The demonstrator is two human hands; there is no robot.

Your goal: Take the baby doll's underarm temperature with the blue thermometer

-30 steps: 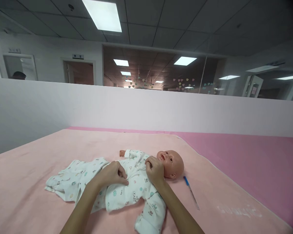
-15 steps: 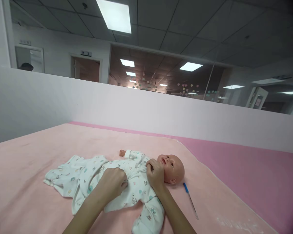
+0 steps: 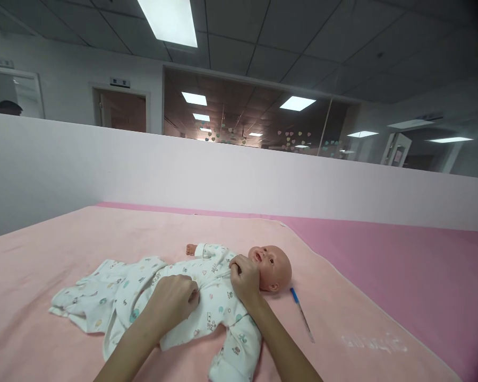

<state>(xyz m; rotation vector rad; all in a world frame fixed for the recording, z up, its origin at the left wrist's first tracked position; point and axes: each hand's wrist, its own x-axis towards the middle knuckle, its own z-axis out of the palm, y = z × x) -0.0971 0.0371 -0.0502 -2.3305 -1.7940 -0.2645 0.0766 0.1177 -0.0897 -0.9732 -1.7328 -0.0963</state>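
Observation:
A baby doll (image 3: 271,267) lies on its back on a light pink blanket (image 3: 103,239), dressed in a white patterned romper (image 3: 143,297). My left hand (image 3: 173,300) rests on the doll's belly with fingers curled, pinching the romper's front. My right hand (image 3: 245,278) is closed on the romper's collar just below the doll's chin. One small doll hand (image 3: 190,249) sticks out of a sleeve on the far side. The romper's legs spread out flat to the left.
A blue-capped thin pen-like stick (image 3: 300,313) lies on the blanket to the right of the doll's head. Darker pink cloth (image 3: 402,265) covers the surface to the right. A low white partition wall (image 3: 223,175) runs behind.
Both hands keep their grip on the romper front; the left hand has slid slightly lower on the belly. The view shifted, so the doll sits a little further left.

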